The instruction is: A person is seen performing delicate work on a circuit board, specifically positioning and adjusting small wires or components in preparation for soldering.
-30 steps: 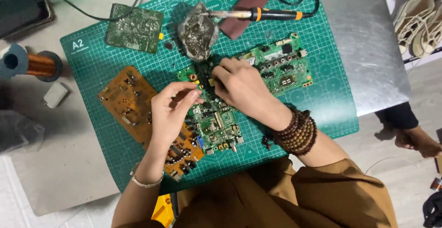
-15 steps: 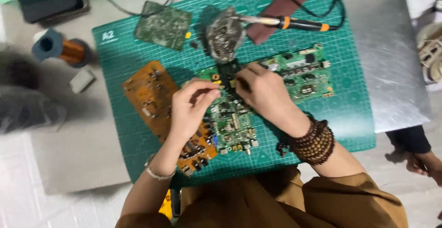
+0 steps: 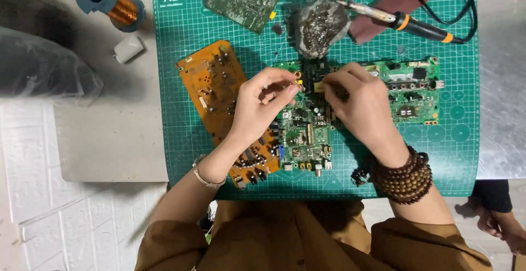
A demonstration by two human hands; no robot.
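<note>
Both hands meet over the green circuit board (image 3: 307,134) lying in the middle of the green cutting mat (image 3: 181,24), which shields the table (image 3: 109,134) beneath. The left hand (image 3: 257,107) comes in from seven o'clock with its fingers (image 3: 285,93) narrowed to a pinch at the board's upper edge; whether something small sits between them I cannot tell. The right hand (image 3: 356,104), from five o'clock, curls its fingers (image 3: 331,85) down onto the same spot, seemingly to steady the board there, and what they grip is hidden. A stack of wooden bead bracelets (image 3: 402,175) circles the right wrist.

An orange circuit board (image 3: 224,101) lies partly under the left forearm at nine o'clock, set aside within reach. At twelve o'clock the soldering iron (image 3: 405,22) rests with its tip on a grey lump of cleaning wool (image 3: 320,24), likely parked to keep heat off the mat. A second green board (image 3: 244,0) sits at eleven o'clock, and a copper wire spool (image 3: 112,3) stands off the mat at ten o'clock.
</note>
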